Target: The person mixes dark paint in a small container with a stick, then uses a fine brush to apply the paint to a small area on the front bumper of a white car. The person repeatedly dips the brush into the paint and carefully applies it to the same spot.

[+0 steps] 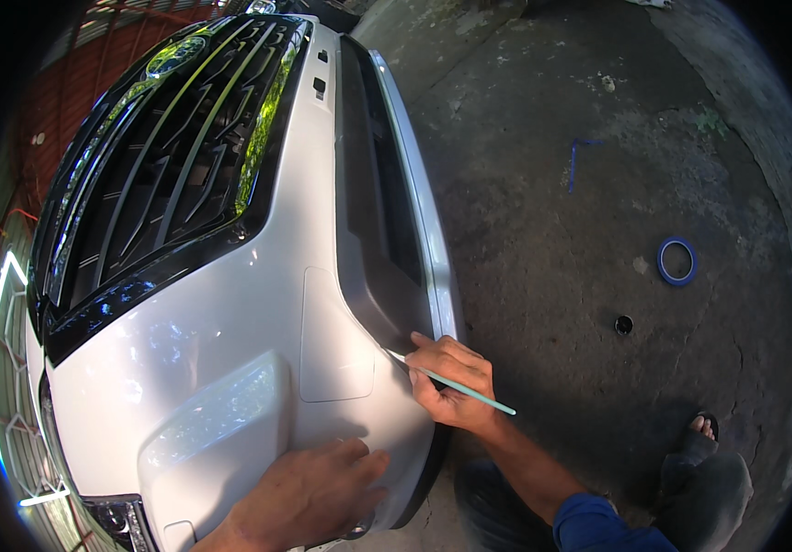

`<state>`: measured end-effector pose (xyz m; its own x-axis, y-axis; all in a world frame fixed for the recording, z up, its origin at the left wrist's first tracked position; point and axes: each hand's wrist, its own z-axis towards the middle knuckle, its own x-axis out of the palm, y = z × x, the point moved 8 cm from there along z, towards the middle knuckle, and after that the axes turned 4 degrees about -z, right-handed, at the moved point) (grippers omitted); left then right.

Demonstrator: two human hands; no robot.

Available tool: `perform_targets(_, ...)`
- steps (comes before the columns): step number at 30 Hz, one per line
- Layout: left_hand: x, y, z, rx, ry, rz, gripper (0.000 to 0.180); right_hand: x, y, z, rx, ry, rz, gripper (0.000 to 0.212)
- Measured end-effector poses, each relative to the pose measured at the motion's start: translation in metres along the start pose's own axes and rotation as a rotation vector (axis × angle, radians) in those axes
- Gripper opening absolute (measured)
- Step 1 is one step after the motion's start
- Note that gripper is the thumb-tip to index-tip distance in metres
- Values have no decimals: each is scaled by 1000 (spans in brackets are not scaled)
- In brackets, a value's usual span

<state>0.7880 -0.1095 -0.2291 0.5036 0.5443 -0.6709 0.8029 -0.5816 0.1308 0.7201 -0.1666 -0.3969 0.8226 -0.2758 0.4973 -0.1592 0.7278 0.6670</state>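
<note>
My right hand (456, 379) pinches a slim paintbrush (477, 396) with a turquoise handle. Its tip meets the seam between the white car bumper (221, 313) and the dark lower trim (368, 248). Lower left of it, my left hand (318, 488) lies on the bumper with its fingers stretched out and holds nothing. Beside that hand the bumper has a raised, shiny white section (217, 405). A thin-lined square panel (336, 368) is marked in the bumper between my hands.
The black grille (184, 156) rises at the upper left. On the concrete floor (543, 248) to the right lie a roll of blue tape (662, 261), a small round black container (624, 325) and a blue strip (573, 167). My sandalled foot (704, 428) is at the lower right.
</note>
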Motion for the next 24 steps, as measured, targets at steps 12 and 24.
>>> perform_targets(12, 1, 1, 0, -7, 13, 9, 38, 1, -3, -3, 18, 0, 1, 15)
perform_targets(24, 0, 0, 0, -2, 6, 10, 37, -1, -1, 0, 5, -19, 12, 14)
